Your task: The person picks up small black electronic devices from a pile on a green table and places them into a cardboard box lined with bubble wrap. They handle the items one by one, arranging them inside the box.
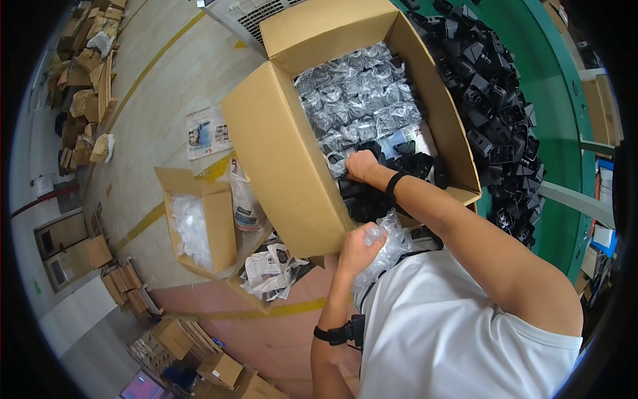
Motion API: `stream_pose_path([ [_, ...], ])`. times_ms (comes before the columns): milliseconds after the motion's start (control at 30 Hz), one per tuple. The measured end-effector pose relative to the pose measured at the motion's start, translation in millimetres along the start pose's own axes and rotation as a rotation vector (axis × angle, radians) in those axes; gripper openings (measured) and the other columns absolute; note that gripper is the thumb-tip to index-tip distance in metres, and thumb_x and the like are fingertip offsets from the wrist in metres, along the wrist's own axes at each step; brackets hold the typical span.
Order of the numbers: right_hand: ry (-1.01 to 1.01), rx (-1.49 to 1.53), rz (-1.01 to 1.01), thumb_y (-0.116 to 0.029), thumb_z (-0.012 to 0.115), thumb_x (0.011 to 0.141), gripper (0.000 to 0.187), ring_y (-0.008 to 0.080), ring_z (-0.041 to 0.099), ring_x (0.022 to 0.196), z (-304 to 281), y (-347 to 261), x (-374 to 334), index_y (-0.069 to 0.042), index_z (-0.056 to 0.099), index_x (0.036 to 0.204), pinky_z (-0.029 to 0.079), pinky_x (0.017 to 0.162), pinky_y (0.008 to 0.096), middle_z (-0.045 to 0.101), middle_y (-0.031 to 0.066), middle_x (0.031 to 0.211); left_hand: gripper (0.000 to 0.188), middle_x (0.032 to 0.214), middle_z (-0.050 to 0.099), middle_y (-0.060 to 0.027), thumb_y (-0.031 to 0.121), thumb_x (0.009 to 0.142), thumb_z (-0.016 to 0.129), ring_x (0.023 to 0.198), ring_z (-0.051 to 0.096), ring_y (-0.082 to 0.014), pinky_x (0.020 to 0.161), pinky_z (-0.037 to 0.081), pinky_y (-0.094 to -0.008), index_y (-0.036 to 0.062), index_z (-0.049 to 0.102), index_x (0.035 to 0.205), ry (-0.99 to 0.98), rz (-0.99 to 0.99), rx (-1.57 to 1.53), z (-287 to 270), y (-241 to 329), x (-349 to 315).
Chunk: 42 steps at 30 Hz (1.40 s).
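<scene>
A large open cardboard box (266, 153) stands in front of me, with rows of black parts in clear bubble wrap (352, 93) packed in its far portion. My right hand (363, 166) reaches down into the box, its fingers closed at the edge of a bubble-wrapped black part (337, 161) at the near end of the rows. The fingertips are partly hidden. Beside that hand lie loose unwrapped black parts (365, 203). Just outside the box's near side, my left hand (361, 249) is closed around crumpled clear bubble wrap (392, 246), which hangs against my shirt.
On the right, a heap of black plastic parts (492, 113) covers a green table (555, 86). To the left stand a smaller carton of bubble wrap (191, 229) and crumpled newspaper (269, 269). A newspaper sheet (208, 132) lies on the floor. Cartons (86, 100) line the far left.
</scene>
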State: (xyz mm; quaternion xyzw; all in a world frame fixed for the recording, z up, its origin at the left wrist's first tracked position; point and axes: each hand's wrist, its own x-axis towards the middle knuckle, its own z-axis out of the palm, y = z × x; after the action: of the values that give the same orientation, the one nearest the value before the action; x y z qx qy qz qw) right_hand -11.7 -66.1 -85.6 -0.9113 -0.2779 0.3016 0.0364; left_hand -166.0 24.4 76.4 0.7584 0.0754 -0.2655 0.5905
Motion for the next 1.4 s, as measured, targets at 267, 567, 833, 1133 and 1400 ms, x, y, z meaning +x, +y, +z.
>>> stream_pose_path([
  [267,0.111,0.433,0.058,-0.025,0.067,0.074,0.019,0.0284,0.068,0.073,11.5,13.5,-10.0,-0.006,0.070,0.078,0.053,0.063,0.0362,0.070,0.0134,0.082,0.018,0.075,0.059,-0.0096,0.012,0.078,0.070,0.066,0.054,-0.0161,0.064,0.045,-0.0309,-0.0019,0.059,0.077,0.168,0.011,0.089,-6.2,-2.9,3.5],
  [567,-0.622,1.449,-0.133,-0.016,0.065,0.079,0.010,0.0049,0.048,0.055,-75.6,54.1,-127.9,-0.008,0.068,0.075,0.033,0.049,0.0213,0.057,-0.0036,0.062,0.025,0.112,0.058,-0.0141,0.005,0.060,0.070,0.088,0.059,-0.0309,0.080,0.048,-0.0400,0.0004,0.057,0.080,0.203,0.302,0.340,-8.7,13.4,27.7],
  [833,-0.712,1.305,-0.403,-0.021,0.063,0.082,0.014,0.0043,0.051,0.056,-70.7,55.2,-88.0,-0.009,0.067,0.077,0.036,0.050,0.0210,0.060,-0.0040,0.065,0.033,0.079,0.061,-0.0111,0.001,0.066,0.068,0.071,0.061,-0.0196,0.067,0.048,-0.0315,0.0013,0.056,0.096,0.247,0.030,0.108,-4.7,19.3,23.8],
  [1133,0.317,0.235,0.129,-0.017,0.062,0.078,0.023,0.0315,0.068,0.083,-44.9,39.8,3.2,-0.006,0.062,0.099,0.055,0.068,0.0396,0.067,0.0169,0.092,0.077,0.088,0.065,-0.0225,0.013,0.068,0.071,0.081,0.065,-0.0373,0.072,0.050,-0.0448,0.0078,0.036,0.137,0.173,0.030,0.557,0.0,7.4,27.4],
  [1400,0.135,0.151,0.106,-0.019,0.057,0.082,0.019,0.0292,0.069,0.088,-17.3,44.4,48.3,-0.009,0.068,0.093,0.055,0.071,0.0413,0.068,0.0134,0.094,0.042,0.096,0.066,-0.0219,0.028,0.079,0.069,0.089,0.065,-0.0398,0.078,0.053,-0.0471,0.0050,0.055,0.111,0.071,-0.288,0.896,22.5,-34.9,85.7],
])
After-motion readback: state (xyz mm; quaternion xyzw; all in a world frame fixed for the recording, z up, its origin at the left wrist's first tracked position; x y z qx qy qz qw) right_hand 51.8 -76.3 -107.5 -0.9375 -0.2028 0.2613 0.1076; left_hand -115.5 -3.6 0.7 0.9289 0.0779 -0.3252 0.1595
